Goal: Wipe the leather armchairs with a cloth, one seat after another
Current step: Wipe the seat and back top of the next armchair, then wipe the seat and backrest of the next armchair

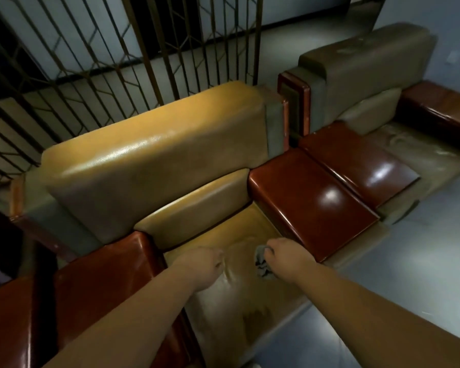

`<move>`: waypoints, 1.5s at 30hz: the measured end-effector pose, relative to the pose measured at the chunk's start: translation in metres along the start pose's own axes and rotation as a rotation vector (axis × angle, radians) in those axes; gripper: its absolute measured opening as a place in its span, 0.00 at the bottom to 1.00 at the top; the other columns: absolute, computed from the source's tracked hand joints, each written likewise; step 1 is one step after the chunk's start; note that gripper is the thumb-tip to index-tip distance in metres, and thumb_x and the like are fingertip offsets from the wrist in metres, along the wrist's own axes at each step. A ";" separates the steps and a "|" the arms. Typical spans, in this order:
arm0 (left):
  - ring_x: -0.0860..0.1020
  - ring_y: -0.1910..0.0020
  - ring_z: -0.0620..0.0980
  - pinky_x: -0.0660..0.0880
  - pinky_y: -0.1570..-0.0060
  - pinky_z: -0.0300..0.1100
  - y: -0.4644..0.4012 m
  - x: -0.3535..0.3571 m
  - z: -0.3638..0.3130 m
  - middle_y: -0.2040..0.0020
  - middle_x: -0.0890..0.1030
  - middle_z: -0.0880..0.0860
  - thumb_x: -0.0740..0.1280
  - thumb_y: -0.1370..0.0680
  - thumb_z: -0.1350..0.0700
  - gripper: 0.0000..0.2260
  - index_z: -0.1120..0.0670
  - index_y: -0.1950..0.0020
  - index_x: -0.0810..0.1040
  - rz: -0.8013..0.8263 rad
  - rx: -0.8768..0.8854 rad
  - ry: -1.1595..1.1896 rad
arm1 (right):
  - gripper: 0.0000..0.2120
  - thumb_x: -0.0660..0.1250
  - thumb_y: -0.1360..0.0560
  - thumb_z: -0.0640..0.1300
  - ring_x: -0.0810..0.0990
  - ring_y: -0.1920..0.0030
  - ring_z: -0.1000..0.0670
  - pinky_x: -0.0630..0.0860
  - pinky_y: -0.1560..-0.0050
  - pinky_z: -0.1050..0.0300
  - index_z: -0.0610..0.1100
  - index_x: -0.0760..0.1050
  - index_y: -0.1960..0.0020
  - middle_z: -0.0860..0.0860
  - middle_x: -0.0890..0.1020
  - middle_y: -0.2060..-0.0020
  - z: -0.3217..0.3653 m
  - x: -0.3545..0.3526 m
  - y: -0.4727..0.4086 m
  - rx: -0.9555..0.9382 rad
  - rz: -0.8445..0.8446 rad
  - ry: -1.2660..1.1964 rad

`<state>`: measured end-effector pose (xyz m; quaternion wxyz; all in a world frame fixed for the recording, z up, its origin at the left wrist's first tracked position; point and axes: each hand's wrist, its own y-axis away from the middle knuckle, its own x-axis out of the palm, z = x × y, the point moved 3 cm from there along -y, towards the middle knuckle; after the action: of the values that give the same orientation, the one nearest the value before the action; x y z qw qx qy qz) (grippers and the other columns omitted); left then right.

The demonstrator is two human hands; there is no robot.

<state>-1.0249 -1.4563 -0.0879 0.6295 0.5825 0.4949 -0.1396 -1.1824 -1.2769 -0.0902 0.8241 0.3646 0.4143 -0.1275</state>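
Over the seat of the near armchair point(223, 227), the fingers of the right hand point(284, 257) are curled tight around a grey cloth point(262, 264), which hangs in a bunch from the fist, just above the yellow cushion. The left hand point(201, 266) is beside it, fingers curled into a fist that seems to hold nothing. To the right, past two glossy brown armrests that stand side by side, is the second armchair point(369, 83), greyer and duller.

The cloth is crumpled, so I think it may touch the leather with only a small part and leave streaks. The cracked front of the seat could also catch it. No brand, label or writing can be read anywhere.
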 end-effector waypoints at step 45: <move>0.73 0.27 0.53 0.71 0.29 0.47 -0.166 0.001 -0.730 0.23 0.74 0.52 0.60 0.14 0.43 0.24 0.47 0.18 0.67 0.120 0.367 -0.009 | 0.09 0.66 0.24 0.45 0.84 0.59 0.47 0.82 0.57 0.52 0.45 0.73 0.45 0.47 0.84 0.56 -0.653 -0.195 0.266 0.472 -0.248 -0.550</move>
<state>-1.4855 -0.8662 -0.0645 0.5220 0.7155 0.4226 -0.1924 -1.5527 -0.6469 -0.0628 0.7762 0.4438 0.1779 -0.4110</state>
